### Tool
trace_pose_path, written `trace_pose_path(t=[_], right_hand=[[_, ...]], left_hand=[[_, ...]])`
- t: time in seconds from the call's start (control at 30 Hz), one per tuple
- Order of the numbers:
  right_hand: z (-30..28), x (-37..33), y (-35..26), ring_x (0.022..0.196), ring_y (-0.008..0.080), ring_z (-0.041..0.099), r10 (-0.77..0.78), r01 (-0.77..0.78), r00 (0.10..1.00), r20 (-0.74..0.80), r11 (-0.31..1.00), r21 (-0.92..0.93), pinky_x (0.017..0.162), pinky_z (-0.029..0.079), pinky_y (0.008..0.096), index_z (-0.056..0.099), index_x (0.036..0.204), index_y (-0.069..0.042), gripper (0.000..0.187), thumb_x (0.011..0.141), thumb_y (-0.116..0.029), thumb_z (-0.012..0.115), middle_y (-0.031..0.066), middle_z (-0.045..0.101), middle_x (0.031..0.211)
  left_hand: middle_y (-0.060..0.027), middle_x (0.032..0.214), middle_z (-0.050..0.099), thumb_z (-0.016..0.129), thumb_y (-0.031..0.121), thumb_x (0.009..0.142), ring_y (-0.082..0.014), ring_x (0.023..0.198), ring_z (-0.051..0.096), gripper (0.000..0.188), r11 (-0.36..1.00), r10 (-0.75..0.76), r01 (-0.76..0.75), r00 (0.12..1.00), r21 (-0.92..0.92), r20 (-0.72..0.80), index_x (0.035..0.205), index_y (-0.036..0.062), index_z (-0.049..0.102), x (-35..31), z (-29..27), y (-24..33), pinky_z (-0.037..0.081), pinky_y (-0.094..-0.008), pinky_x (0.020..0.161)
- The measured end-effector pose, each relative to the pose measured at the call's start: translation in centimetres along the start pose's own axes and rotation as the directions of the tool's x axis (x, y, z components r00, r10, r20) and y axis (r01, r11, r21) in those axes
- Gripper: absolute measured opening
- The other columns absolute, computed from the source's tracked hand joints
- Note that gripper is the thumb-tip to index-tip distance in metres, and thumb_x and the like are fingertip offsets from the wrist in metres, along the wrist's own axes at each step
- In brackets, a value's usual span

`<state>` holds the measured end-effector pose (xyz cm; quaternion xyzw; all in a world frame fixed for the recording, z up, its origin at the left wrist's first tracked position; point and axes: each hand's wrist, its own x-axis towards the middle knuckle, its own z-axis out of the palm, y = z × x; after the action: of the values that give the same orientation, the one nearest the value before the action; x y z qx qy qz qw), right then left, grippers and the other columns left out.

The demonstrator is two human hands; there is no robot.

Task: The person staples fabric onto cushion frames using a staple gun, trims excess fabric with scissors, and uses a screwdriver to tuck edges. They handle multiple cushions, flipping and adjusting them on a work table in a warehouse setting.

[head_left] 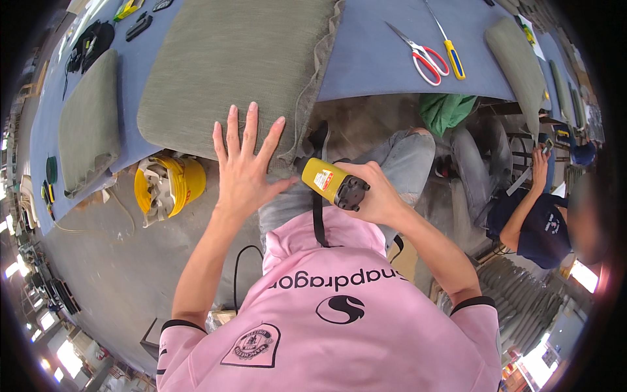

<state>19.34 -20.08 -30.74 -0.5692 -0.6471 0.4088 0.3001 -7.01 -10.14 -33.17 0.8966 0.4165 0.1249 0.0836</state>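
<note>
A large grey-green upholstered cushion (pixel 215 72) lies on the blue-covered table, its near end reaching past the table's front edge. My left hand (pixel 245 163) rests near that near end with fingers spread and the palm down, holding nothing. In my right hand (pixel 375 193) is a yellow and black staple gun (pixel 321 178), gripped with the fingers wrapped round it. Its nose points at the cushion's near right corner, by the rough seam edge (pixel 310 98). Whether the nose touches the fabric I cannot tell.
On the blue table (pixel 372 65) lie red-and-white scissors (pixel 428 62) and a yellow-handled screwdriver (pixel 452 59). Smaller cushions sit left (pixel 91 121) and right (pixel 516 62). A yellow bucket (pixel 189 186) holding scraps stands below. At right, a co-worker in a dark shirt (pixel 532 225) sits close.
</note>
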Motion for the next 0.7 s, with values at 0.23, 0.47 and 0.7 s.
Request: trace_pose_path(t=[0.23,0.47,0.7], right_hand=[[-0.4,1.3,0.0,0.087,0.0478,0.071,-0.032,0.032,0.999,0.002,0.999,-0.039,0.077,0.057,0.0475,0.075,0.119,0.001,0.053,0.069,-0.013,0.088,0.0241,0.075,0.089],[-0.2,1.7,-0.5,0.087,0.0463,0.073,0.098,-0.093,0.995,0.036,0.989,-0.111,0.077,0.059,0.0494,0.077,0.114,0.000,0.051,0.068,-0.018,0.090,0.0231,0.076,0.086],[0.0,2.0,1.9,0.088,0.0449,0.074,0.001,-0.011,0.998,0.056,0.986,0.165,0.077,0.061,0.0447,0.076,0.111,-0.001,0.040,0.078,-0.018,0.091,0.0234,0.077,0.091]], left_hand=[[-0.0201,0.175,0.039,0.091,0.063,0.063,-0.0471,0.165,0.025,0.111,0.996,-0.080,0.085,0.981,0.018,-0.175,0.161,0.0223,0.058,0.1,2.9,0.7,0.002,-0.0721,0.129],[-0.0205,0.174,0.042,0.082,0.071,0.074,-0.0464,0.163,0.031,0.102,0.997,-0.062,0.073,0.974,0.041,-0.218,0.158,0.0173,0.061,0.4,4.1,0.8,0.003,-0.0718,0.128],[-0.0206,0.174,0.041,0.079,0.067,0.078,-0.0448,0.162,0.032,0.099,0.999,-0.014,0.023,0.973,0.038,-0.228,0.159,0.0147,0.058,0.6,3.0,0.6,0.007,-0.0738,0.129]])
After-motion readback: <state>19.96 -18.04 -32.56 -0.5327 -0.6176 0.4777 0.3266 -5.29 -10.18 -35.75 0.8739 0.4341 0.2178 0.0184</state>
